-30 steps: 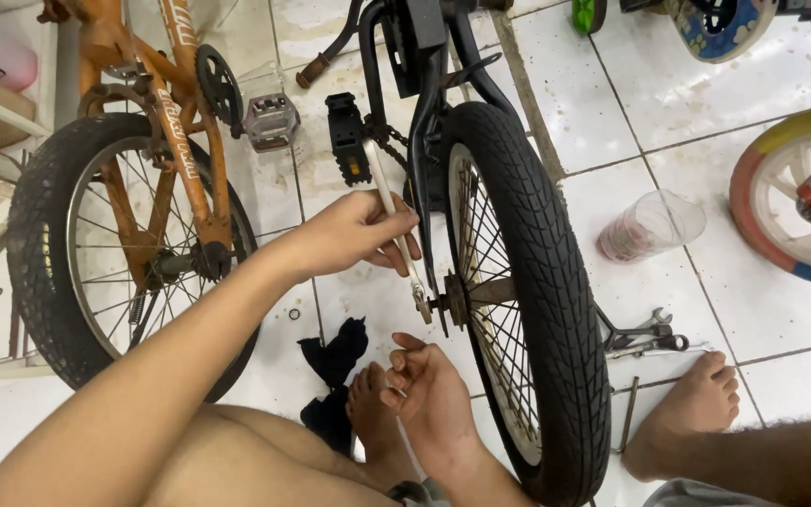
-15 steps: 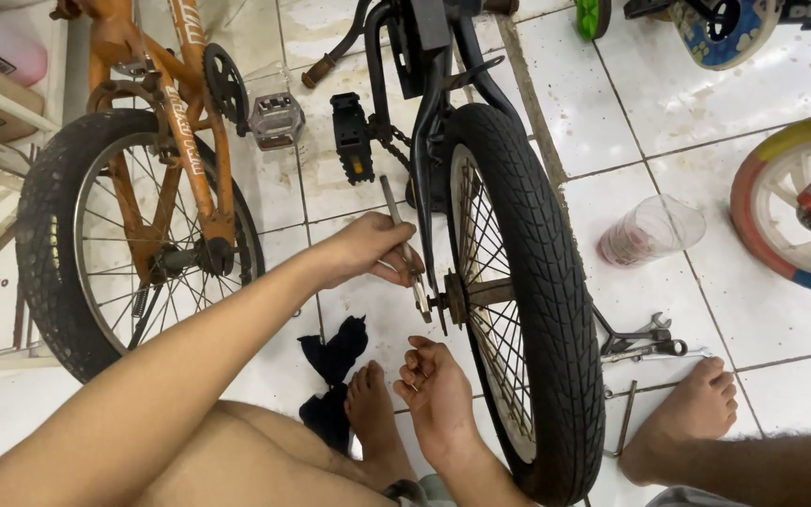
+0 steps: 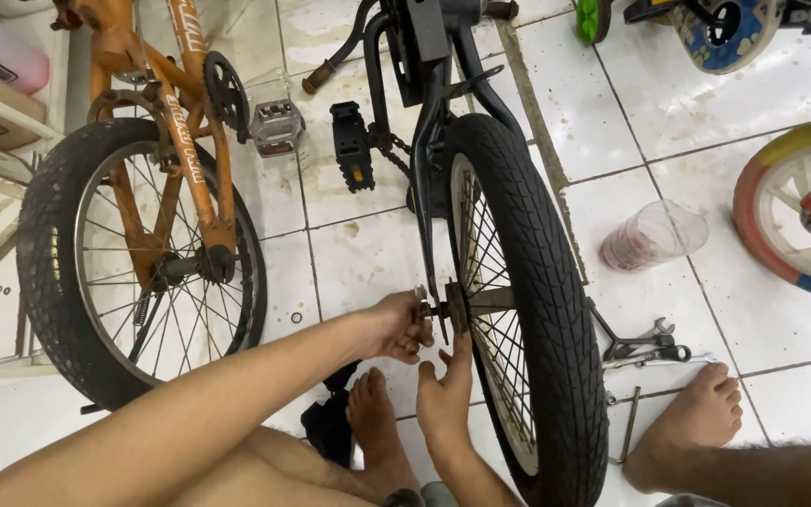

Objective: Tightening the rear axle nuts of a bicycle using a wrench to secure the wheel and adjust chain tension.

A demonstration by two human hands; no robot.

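A black bicycle's rear wheel [image 3: 537, 310] stands upright in front of me, its axle [image 3: 436, 308] sticking out to the left. My left hand [image 3: 394, 327] reaches in from the lower left, fingers curled around the axle end. Just below it, my right hand [image 3: 445, 390] points its fingers upward, the tips resting against the hub beside the spokes, holding nothing that I can see. My bare left foot [image 3: 373, 422] lies under both hands.
An orange bicycle [image 3: 185, 141] with its wheel [image 3: 49, 253] stands to the left. On the tiles right of the black tyre lie a clear plastic cup [image 3: 654, 235], wrenches [image 3: 650, 349] and a thin rod [image 3: 629, 427]. My right foot [image 3: 696, 422] is there too. A colourful wheel [image 3: 781, 216] sits at the right edge.
My left hand has dropped from above the axle, where it held a thin tool, onto the axle end. The tool no longer shows. My right hand has risen and straightened its fingers against the hub.
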